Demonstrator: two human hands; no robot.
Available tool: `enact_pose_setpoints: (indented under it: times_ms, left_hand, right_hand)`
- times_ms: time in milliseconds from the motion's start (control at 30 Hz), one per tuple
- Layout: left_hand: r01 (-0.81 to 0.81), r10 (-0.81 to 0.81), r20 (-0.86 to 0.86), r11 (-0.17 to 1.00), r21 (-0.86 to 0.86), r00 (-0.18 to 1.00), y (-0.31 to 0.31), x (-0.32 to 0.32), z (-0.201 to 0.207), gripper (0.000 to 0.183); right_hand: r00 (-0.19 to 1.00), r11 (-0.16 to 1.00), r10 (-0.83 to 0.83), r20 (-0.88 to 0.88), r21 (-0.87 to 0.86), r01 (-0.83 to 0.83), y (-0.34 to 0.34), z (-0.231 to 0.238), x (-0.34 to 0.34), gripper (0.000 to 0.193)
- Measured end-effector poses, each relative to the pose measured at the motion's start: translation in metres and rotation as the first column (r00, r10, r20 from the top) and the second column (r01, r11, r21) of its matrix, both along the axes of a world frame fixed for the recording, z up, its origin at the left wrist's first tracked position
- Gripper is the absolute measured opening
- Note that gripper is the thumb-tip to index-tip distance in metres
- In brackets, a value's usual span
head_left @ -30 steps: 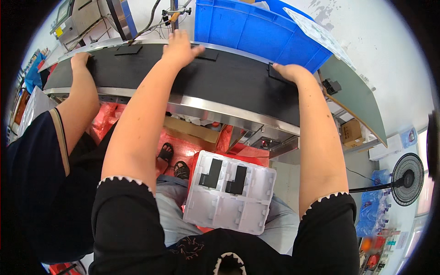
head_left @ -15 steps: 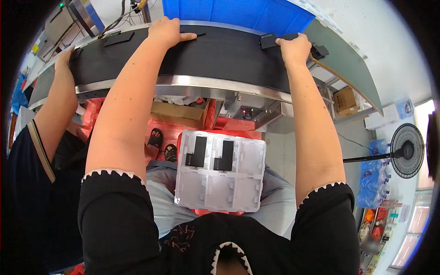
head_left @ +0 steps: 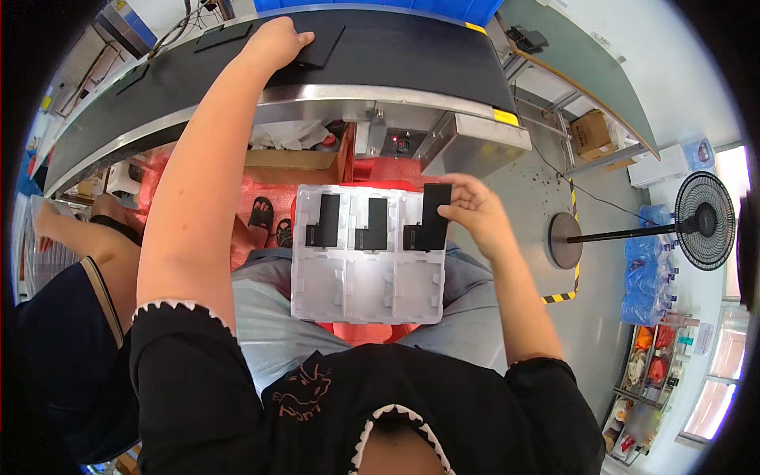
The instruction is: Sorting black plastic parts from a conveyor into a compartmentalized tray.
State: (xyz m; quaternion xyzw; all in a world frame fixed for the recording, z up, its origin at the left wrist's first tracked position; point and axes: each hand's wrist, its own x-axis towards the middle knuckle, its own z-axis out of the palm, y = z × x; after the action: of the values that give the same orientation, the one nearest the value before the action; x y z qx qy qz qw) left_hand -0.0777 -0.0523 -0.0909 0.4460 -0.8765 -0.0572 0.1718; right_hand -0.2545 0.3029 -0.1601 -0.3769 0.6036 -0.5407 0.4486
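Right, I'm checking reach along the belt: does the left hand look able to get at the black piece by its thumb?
Probably yes: the left hand is over the belt, right at the black piece, with nothing visible in between. Whether its grip is closed is unclear.

The scene is viewed from head height through a wide fisheye, tilted downward and forward; the white tray (head_left: 370, 286) is seen from above, nearer than the black conveyor belt (head_left: 404, 49).

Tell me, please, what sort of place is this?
Probably a factory or packing workshop: a long black belt, seemingly a conveyor, carries flat black pieces; there are also a white tray with compartments and striped floor tape.
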Motion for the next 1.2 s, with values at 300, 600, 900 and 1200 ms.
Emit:
enact_pose_setpoints:
  times_ms: [300,600,900,1200]
  left_hand:
    - [0.093,0.15,-0.674,0.946,0.31,0.723,0.154,0.09,-0.018,0.03]
    - [0.064,0.448,-0.55,0.732,0.678,0.705,0.289,0.161,-0.173,0.024]
    - [-0.097,0.331,-0.431,0.872,0.481,0.839,0.32,0.166,-0.222,0.03]
    - [-0.116,0.264,-0.312,0.899,0.422,0.913,0.325,0.165,-0.228,0.028]
  right_hand:
    - [0.993,0.945,-0.092,-0.073,0.307,0.11,0.002,-0.132,-0.032,0.047]
    - [0.469,0.942,0.182,-0.864,0.291,0.171,0.008,-0.133,-0.008,0.065]
    - [0.029,0.938,0.269,-0.963,0.254,-0.236,0.069,-0.153,0.034,0.049]
    - [0.16,0.916,0.242,-0.957,0.172,-0.362,0.037,-0.069,0.046,0.049]
